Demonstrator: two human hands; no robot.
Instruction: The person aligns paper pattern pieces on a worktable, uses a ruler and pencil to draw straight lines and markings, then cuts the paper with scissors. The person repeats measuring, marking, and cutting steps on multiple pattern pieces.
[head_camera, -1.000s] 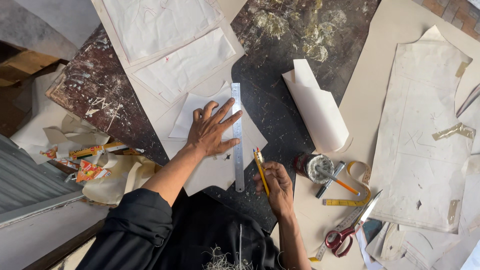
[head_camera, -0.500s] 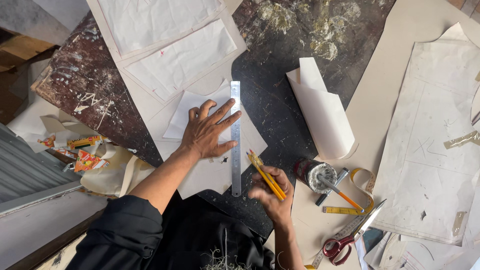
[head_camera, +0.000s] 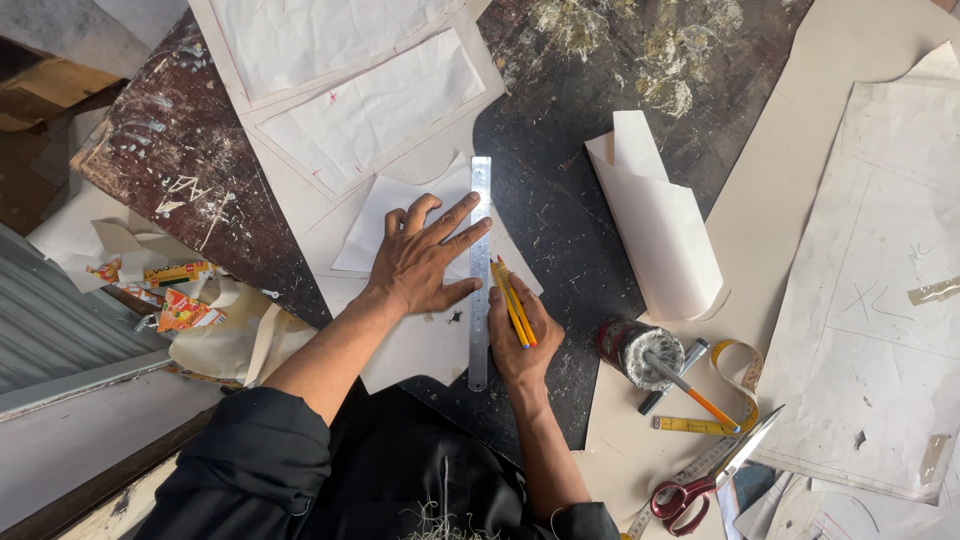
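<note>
My left hand lies flat with fingers spread on a white paper sheet, its fingertips pressing on a long metal ruler. The ruler runs straight away from me across the dark worktable. My right hand grips a yellow pencil along with a second orange one, tips held against the ruler's right edge about halfway along it.
A rolled white paper lies right of the ruler. A small tin with a pen, a yellow tape measure and red-handled scissors sit at lower right. Large paper patterns cover the right side. More sheets lie at the top.
My right hand has moved up and left, bringing the pencils to the ruler's edge. The left hand stays pressed on the paper and ruler.
</note>
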